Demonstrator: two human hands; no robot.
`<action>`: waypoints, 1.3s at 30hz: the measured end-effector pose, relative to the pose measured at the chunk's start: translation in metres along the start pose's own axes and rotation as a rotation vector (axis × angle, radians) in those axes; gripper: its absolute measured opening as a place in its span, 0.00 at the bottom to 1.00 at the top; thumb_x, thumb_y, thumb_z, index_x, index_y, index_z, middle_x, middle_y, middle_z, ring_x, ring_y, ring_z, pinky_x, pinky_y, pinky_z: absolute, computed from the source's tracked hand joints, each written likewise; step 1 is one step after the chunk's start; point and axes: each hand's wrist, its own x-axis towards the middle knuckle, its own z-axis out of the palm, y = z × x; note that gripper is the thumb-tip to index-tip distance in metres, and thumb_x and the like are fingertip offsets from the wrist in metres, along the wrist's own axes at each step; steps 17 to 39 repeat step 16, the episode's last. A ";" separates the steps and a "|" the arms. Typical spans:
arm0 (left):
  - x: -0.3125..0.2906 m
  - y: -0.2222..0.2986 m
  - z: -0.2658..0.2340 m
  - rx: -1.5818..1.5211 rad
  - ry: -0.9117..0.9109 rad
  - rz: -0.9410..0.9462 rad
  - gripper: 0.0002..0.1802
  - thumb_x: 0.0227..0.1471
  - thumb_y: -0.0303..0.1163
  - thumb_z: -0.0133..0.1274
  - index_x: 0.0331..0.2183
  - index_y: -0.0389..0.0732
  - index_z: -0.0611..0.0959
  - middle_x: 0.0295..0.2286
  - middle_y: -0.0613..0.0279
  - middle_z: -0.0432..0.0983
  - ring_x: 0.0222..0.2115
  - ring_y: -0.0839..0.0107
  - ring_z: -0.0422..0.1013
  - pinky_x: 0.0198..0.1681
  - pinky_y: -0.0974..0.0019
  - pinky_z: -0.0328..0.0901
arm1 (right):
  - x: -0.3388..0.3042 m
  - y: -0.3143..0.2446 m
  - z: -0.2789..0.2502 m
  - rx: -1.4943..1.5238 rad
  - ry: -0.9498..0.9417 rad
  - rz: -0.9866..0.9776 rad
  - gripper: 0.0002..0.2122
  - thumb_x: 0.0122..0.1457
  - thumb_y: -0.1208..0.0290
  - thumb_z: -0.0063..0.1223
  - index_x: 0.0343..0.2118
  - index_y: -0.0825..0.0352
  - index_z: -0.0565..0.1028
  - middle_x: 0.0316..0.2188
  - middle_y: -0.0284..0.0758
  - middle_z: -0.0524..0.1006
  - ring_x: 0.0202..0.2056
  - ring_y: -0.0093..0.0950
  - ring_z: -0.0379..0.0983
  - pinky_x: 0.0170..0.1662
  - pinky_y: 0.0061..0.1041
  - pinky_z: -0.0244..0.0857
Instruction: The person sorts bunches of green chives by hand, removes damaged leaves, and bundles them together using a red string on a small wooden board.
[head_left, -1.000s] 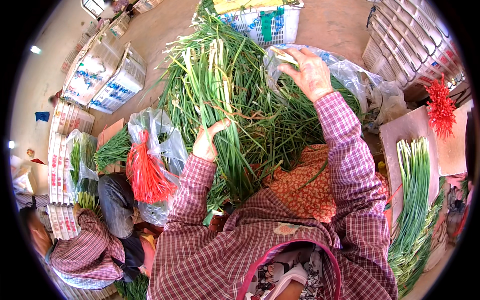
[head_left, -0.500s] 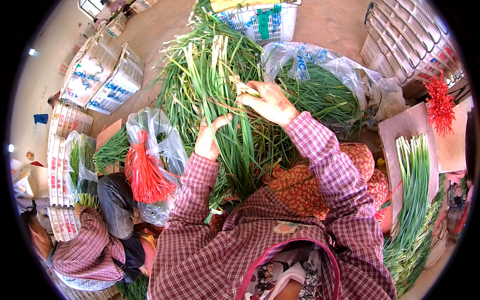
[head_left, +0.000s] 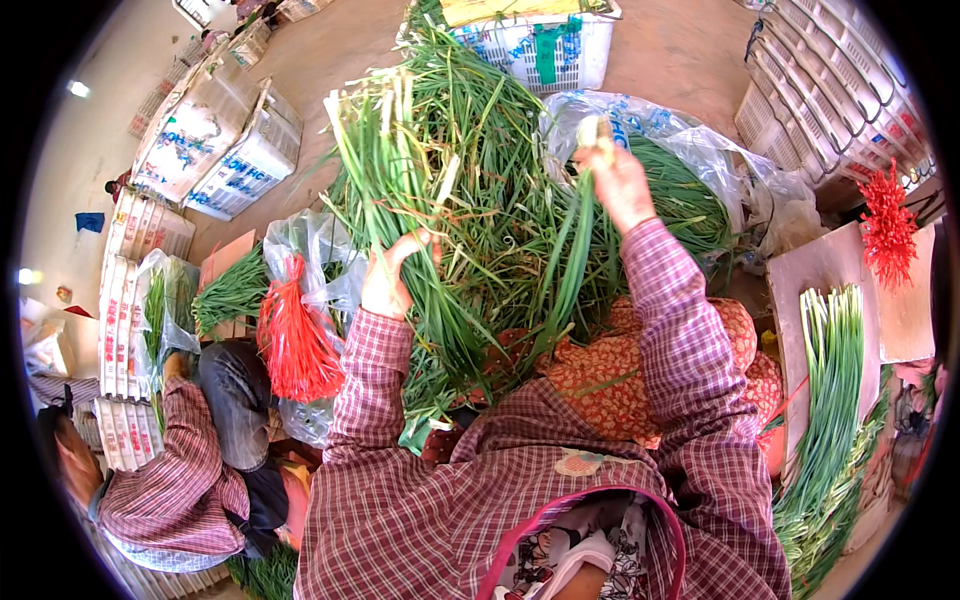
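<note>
My left hand (head_left: 391, 276) is closed around a thick bunch of garlic chives (head_left: 385, 180), its pale stem ends pointing away from me and the leaves hanging toward my lap. Off to the right, my right hand (head_left: 614, 184) grips a smaller bunch of chives (head_left: 574, 255) near its white ends, leaves trailing down. Between and beneath both hands lies a large loose heap of chives (head_left: 490, 170) with some yellowed, dry strands in it.
Behind the heap stands a white crate (head_left: 580, 55); a clear plastic bag (head_left: 690, 125) of chives lies right of it. Red ties (head_left: 295, 340) hang at left, beside a co-worker (head_left: 185, 470). Sorted chives (head_left: 832, 370) rest on a board at right. More crates (head_left: 245, 160) stand far left.
My right hand has moved right, away from the left hand's bunch, drawing out a smaller bunch of chives. My left hand has shifted slightly left with its bunch.
</note>
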 end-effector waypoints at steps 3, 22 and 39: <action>-0.004 -0.003 0.015 -0.015 0.009 0.029 0.22 0.37 0.29 0.56 0.39 0.36 0.71 0.26 0.55 0.73 0.23 0.69 0.70 0.25 0.69 0.66 | 0.005 -0.023 -0.008 0.423 -0.030 0.034 0.10 0.55 0.63 0.42 0.29 0.65 0.69 0.26 0.32 0.71 0.27 0.22 0.69 0.32 0.25 0.67; 0.003 -0.022 0.030 -0.168 -0.119 -0.034 0.16 0.41 0.24 0.56 0.36 0.37 0.74 0.27 0.58 0.75 0.26 0.69 0.72 0.29 0.67 0.70 | -0.004 -0.055 0.047 -0.127 -0.055 -0.427 0.10 0.49 0.64 0.55 0.29 0.65 0.74 0.17 0.28 0.72 0.19 0.16 0.63 0.23 0.19 0.58; 0.003 -0.022 0.030 -0.168 -0.119 -0.034 0.16 0.41 0.24 0.56 0.36 0.37 0.74 0.27 0.58 0.75 0.26 0.69 0.72 0.29 0.67 0.70 | -0.004 -0.055 0.047 -0.127 -0.055 -0.427 0.10 0.49 0.64 0.55 0.29 0.65 0.74 0.17 0.28 0.72 0.19 0.16 0.63 0.23 0.19 0.58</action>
